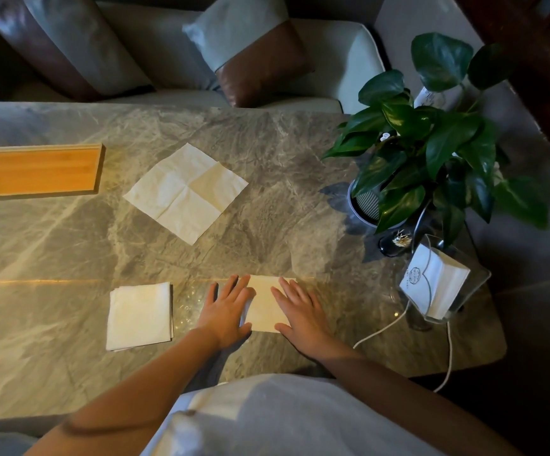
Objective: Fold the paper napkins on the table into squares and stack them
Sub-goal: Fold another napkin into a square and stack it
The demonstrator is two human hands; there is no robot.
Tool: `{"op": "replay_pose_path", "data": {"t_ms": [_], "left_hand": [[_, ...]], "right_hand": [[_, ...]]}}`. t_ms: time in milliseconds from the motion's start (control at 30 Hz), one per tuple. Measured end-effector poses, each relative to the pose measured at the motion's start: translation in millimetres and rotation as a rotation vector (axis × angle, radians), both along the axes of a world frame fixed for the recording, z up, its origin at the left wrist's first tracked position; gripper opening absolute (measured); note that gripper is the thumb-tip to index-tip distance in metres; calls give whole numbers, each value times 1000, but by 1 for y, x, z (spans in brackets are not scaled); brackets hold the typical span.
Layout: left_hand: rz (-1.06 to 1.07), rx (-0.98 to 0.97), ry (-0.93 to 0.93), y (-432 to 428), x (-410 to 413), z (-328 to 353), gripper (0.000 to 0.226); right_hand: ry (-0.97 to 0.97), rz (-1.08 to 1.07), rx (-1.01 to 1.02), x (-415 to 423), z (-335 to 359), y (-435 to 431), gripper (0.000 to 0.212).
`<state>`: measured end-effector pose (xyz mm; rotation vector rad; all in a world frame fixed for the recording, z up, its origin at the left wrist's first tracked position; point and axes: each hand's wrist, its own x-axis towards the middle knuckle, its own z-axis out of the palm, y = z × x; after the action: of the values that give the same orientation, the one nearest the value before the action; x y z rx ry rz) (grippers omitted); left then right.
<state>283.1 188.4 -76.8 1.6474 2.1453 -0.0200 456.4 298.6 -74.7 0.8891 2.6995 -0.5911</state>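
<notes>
The folded cream paper napkin lies flat on the grey-green marble desk, near its front edge and directly before the person. The left hand rests on this napkin's left edge and the right hand on its right edge. Each grip is apart, fingers straight and spread, pressing the paper down and clasping nothing.

Left of this napkin, apart from it, sits a stack of white folded square napkins, edges roughly aligned. Beyond the napkin and a little left, well apart, an unfolded cream napkin lies open, turned like a diamond, its cross creases showing. Farther left and beyond is a shallow rectangular wooden tray.

Right of the napkin stands a clear plastic holder with white napkins in it, and a white cable trails between the two. Beyond and right of the napkin stands a leafy green potted plant. Well beyond the napkin, past the desk, is a pale sofa bearing a grey-and-brown cushion.
</notes>
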Motion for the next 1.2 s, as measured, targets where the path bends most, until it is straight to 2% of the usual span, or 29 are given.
{"op": "replay_pose_path", "data": {"t_ms": [533, 667, 733, 800, 900, 1033, 1200], "left_hand": [[48, -32, -49, 1, 5, 9, 68], [222, 37, -97, -5, 15, 16, 74], [333, 58, -200, -6, 27, 21, 76], [482, 26, -399, -3, 38, 24, 76], [700, -78, -626, 0, 39, 22, 61], [828, -84, -734, -2, 29, 18, 26], [912, 35, -850, -7, 26, 22, 20]], "right_hand": [[9, -22, -32, -1, 8, 3, 80], [49, -53, -33, 2, 10, 2, 80], [46, -54, -28, 2, 11, 1, 80], [33, -58, -20, 2, 11, 0, 81], [21, -67, -17, 1, 10, 0, 82], [22, -110, -25, -1, 8, -4, 82], [77, -189, -63, -7, 12, -8, 76]]}}
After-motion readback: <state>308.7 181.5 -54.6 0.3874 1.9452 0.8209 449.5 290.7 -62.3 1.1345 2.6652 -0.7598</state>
